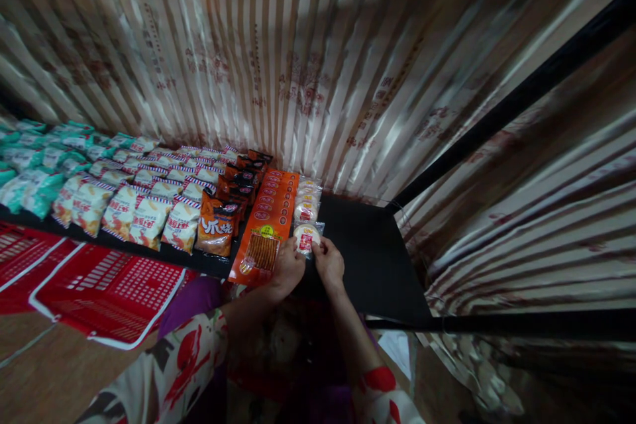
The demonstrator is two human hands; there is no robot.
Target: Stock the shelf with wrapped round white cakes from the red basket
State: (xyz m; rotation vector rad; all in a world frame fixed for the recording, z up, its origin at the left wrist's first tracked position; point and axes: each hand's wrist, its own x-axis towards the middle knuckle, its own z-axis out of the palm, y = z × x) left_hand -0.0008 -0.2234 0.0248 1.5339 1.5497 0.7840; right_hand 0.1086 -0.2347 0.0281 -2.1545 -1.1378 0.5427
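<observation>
From where I stand, both hands are on one small clear packet [307,238] just below and right of the frame's centre, at the near edge of a black shelf [380,258]. The left hand [289,266] pinches its lower left side and the right hand [328,264] grips its lower right, fingers bent.

Inside is a round, pale disc, so I can't make out much of a long axis; the printed face with its red label is turned up towards the wearer, and a loose wrapper corner points to the upper right. Directly above it in the frame, a row of similar packets [307,201] runs up towards the curtain [298,26].

Just left lies a long orange sheet [271,215], its long axis slanting from lower left to upper right. Further left come orange-and-black bags [216,228], then white bags [181,222] with striped edges, and teal bags [42,189] at the far left. A red basket [109,291] sits below the shelf at lower left, and a black pole [497,103] slants through the upper right.
</observation>
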